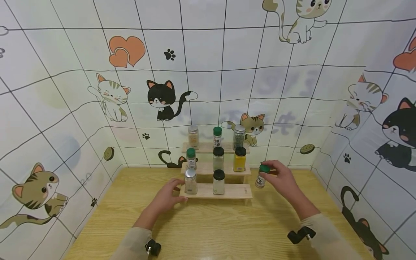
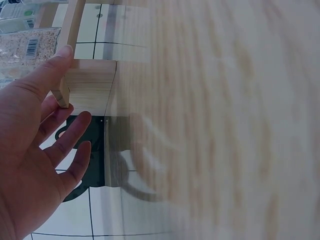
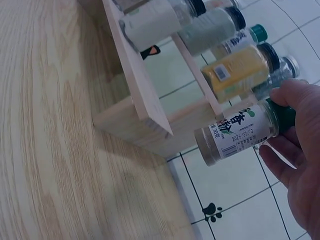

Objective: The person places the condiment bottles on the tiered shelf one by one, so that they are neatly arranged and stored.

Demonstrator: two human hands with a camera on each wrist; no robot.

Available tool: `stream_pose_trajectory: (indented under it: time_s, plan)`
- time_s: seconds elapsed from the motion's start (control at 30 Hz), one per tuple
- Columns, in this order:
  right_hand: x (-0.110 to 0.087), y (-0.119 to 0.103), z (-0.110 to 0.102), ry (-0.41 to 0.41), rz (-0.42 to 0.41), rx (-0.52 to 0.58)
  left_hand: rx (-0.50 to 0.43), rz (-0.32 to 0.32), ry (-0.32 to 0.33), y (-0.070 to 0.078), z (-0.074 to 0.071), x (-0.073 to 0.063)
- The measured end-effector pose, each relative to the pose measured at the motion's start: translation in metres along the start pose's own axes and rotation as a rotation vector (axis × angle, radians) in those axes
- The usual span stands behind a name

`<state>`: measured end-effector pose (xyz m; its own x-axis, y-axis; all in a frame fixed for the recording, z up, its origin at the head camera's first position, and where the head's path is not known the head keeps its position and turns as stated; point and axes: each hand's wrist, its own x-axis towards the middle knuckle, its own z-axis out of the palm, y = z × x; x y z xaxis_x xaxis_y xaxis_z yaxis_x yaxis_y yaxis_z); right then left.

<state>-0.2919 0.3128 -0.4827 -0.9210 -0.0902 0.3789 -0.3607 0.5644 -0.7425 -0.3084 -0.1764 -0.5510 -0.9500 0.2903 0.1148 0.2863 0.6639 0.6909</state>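
My right hand (image 1: 283,180) holds a small spice bottle (image 1: 259,181) by its green cap, just off the right end of a three-step wooden spice rack (image 1: 235,190). In the right wrist view the bottle (image 3: 239,132) shows a white printed label, and its clear base points toward the rack. At the rack's left end, my left hand (image 1: 165,196) pinches the lowest step between thumb and index finger, the other fingers loosely spread. On that step stand a silver-capped jar (image 1: 190,182) and a black-capped jar (image 1: 219,183).
The middle step carries a green-capped bottle (image 1: 191,159), a black-capped jar (image 1: 218,160) and a yellow-filled jar (image 1: 239,160). On the top step are two silver-capped jars and a green-capped bottle (image 1: 217,137). The wooden table (image 1: 211,231) meets a cat-patterned sheet (image 1: 208,83) behind.
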Motion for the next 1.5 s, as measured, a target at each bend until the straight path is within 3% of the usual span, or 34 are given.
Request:
stream_pose_trajectory:
  time_s: [0.43,1.17,1.5]
  plan:
    - [0.003,-0.026,0.023,-0.099,-0.097,0.063,-0.005,-0.011,0.002,-0.003,0.002,0.001]
    - [0.013,-0.035,0.054,-0.235,-0.155,0.145,-0.027,-0.015,-0.004,-0.002,0.002,0.001]
    - [0.012,-0.034,0.058,-0.245,-0.154,0.131,-0.025,-0.025,-0.001,-0.002,0.002,0.002]
